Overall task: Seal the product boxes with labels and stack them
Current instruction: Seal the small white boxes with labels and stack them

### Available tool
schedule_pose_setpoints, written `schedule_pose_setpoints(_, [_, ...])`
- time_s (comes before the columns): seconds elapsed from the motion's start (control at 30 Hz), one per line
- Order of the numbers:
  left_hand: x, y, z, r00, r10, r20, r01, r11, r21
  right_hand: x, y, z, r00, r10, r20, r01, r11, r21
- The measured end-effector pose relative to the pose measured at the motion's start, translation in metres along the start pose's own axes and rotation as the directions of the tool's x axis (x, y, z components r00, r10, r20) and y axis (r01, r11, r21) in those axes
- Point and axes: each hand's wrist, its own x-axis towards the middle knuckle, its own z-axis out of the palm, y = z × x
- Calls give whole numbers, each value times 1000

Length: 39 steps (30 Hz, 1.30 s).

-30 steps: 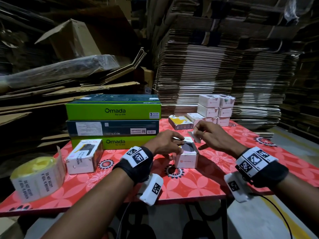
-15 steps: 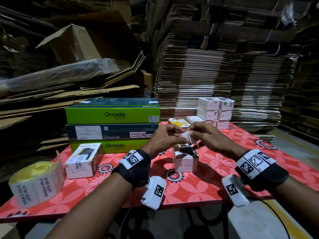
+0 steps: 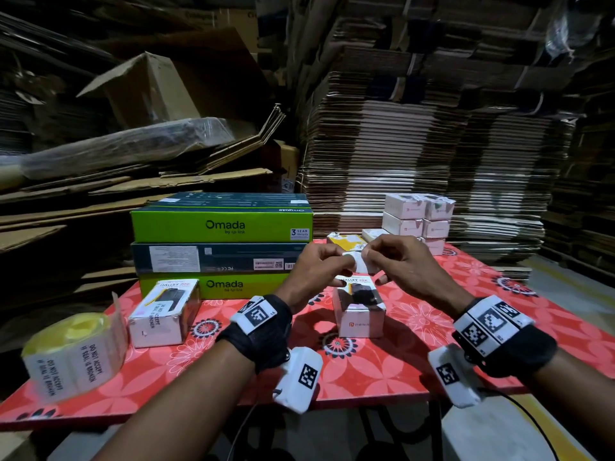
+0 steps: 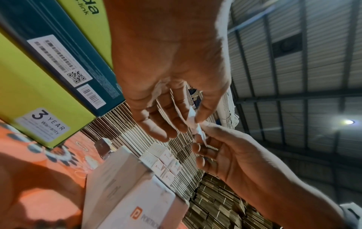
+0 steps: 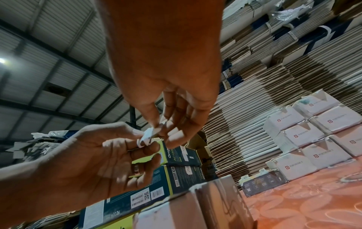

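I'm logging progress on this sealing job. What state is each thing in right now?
label: off the roll, pinched between both hands above the centre box
left hand: pinches the label
right hand: pinches the label
centre box: upright on the table, no hand on it
box with seal: lying on the table, label applied
label roll: on the table, tail loose
stack of white boxes: three tiers high

The left hand (image 3: 317, 265) and right hand (image 3: 401, 262) were raised off the box (image 3: 360, 307), a label (image 3: 357, 262) pinched between them.
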Motion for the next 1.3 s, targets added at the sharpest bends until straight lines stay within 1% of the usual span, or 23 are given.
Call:
schedule_pose_setpoints(0.07, [-1, 1, 2, 1000, 14, -6, -14, 999, -31, 0, -2, 1, 1000, -6, -1, 6, 1000, 22])
schedule_pose_setpoints(0.17, [-4, 3, 6, 1000, 26, -1, -26, 998, -54, -1, -4, 1, 1000, -9, 26, 6, 994, 105])
schedule_pose_setpoints(0.27, [-6, 4, 8, 999, 37, -10, -38, 999, -36, -2, -4, 2, 997, -49, 67, 41, 993, 110])
schedule_pose_setpoints(0.37, [-6, 3, 9, 999, 31, -21, -32, 999, -35, -2, -6, 2, 996, -40, 76, 29, 989, 145])
schedule_pose_setpoints(0.43, [-6, 3, 9, 999, 32, -24, -33, 998, -46, -3, -9, 2, 996, -39, 79, 29, 992, 125])
schedule_pose_setpoints(0.53, [-7, 1, 10, 999, 38, -22, -39, 996, -75, -5, -8, 1, 997, -41, 67, 39, 999, 33])
schedule_pose_setpoints(0.73, [-10, -1, 15, 999, 14, -39, -20, 985, -173, -4, 0, -1, 1000, -8, 22, 7, 997, 71])
schedule_pose_setpoints(0.9, [-13, -1, 18, 998, 50, -45, -57, 985, -161, -7, 3, -1, 1000, -30, -2, 30, 998, 63])
schedule_pose_setpoints(1.03, [-11, -3, 17, 998, 49, -30, -53, 984, -171, -7, 3, -2, 999, -29, -24, 32, 988, 150])
schedule_pose_setpoints(1.3, [-10, -4, 17, 1000, -13, 8, 15, 972, -235, -7, 8, -3, 999, -32, 21, 26, 969, 246])
